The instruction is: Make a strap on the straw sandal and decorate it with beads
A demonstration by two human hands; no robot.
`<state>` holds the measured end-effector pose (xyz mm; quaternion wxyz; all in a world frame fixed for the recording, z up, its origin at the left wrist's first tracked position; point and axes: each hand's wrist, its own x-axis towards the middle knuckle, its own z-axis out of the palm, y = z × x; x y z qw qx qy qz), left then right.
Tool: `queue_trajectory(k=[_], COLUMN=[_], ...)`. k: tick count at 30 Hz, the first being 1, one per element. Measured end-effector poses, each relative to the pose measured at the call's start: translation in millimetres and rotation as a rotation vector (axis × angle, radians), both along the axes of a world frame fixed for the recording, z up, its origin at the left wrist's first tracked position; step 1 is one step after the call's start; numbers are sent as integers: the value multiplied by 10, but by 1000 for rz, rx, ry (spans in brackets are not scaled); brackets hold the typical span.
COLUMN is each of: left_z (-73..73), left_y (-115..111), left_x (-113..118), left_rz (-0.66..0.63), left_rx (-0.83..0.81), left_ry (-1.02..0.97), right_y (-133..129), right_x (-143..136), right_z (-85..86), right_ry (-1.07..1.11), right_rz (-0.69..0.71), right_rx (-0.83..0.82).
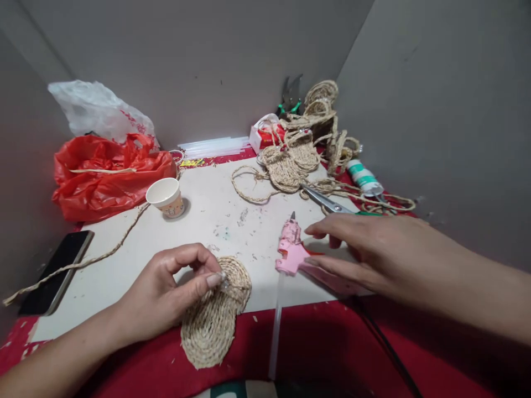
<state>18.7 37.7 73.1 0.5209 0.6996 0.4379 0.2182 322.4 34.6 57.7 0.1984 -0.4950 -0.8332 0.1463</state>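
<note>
A woven straw-rope piece point(215, 326), coiled in two rounded lobes, lies at the front of the board. Over its upper part, my left hand point(174, 287) pinches a small clear shiny piece point(224, 281) between thumb and forefinger; its exact kind is too small to make out. A pink hot glue gun point(292, 257) rests on its side with a long clear glue stick point(275, 337) sticking out of its back. My right hand point(365, 249) is over the gun's handle, thumb and fingers apart. Whether the thumb touches the handle, I cannot tell.
Behind stand a paper cup point(165, 198), a red plastic bag point(112, 177) and spare glue sticks point(213, 147). Scissors point(327, 200) lie by more straw-rope pieces point(286, 166) at the back right. A phone point(58, 271) sits left under a loose straw cord point(112, 251).
</note>
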Motion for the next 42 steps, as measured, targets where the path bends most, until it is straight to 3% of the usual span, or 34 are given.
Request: queue_trajectory(k=[3, 6, 11, 16, 21, 25, 30, 34, 37, 42], left_z=[-14, -34, -102, -171, -143, -90, -157, -278, -324, -346], left_y=[-26, -49, -56, -43, -47, -69, -280, -530, -645, -683], left_x=[25, 50, 61, 66, 96, 45, -126, -139, -58, 38], left_rz=[-6, 8, 13, 54, 78, 115, 276, 344, 454, 536], left_rx=[-81, -261, -435, -470, -443, -436, -531, -660, -768, -805], left_ry=[-42, -148, -297, -340, -339, -326, -353, -333, -349, -395], right_y=[-95, -137, -85, -31, -17, -17, -14, -15, -27, -13], right_x=[-287, -621, -854, -840, -843, -821, -769, -766, -779, -800], right_z=[154, 164, 30, -34, -47, 3, 1, -69, -113, -172], right_ry=[88, 207, 256, 285, 405, 496, 648, 825, 860, 810], right_rz=[203, 352, 414, 430, 413, 308, 81, -8, -43, -81], right_rx=[171, 190, 159, 154, 160, -31, -527, -894, -984, -930])
